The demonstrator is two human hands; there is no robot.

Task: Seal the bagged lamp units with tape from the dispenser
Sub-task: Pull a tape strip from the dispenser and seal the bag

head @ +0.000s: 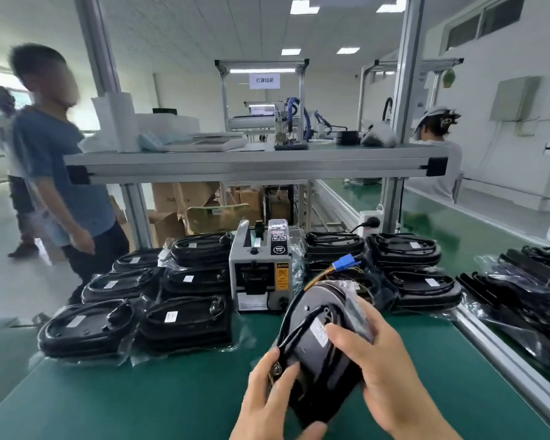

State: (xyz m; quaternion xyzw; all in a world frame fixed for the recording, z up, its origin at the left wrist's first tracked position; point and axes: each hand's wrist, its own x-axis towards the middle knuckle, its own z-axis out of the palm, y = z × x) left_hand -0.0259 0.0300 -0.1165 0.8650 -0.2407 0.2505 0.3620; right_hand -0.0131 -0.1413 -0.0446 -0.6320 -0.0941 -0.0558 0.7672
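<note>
Holding the whole scene up is your green bench mat (pixel 140 392), running from the near edge to the far row of stock; above the far side sits a grey aluminium shelf (pixel 251 163) with trays and gear on it; off to the left a person in a blue shirt (pixel 57 173) stands beside the bench, blurred.

Next down, the bagged stock: the left stacks (pixel 184 322) of black lamp units in clear plastic sit left of the dispenser; the right stacks (pixel 422 284) sit on its other side; more bagged ones (pixel 527 290) are piled further right, past the rail.

The tape dispenser (pixel 261 274) is the grey box between the stacks, far centre, yellow warning sticker on its front.

The bagged lamp unit (pixel 324 354) is in your hands, just near-right of the dispenser, tilted with its far end up; loose plastic bunches at that end.

Your right hand (pixel 384 369) wraps over its right side, a fingertip at the white label (pixel 319 333); your left hand (pixel 267 395) grips the near-left edge with curled fingers.

A blue connector (pixel 346 260) pokes up just past the unit.
</note>
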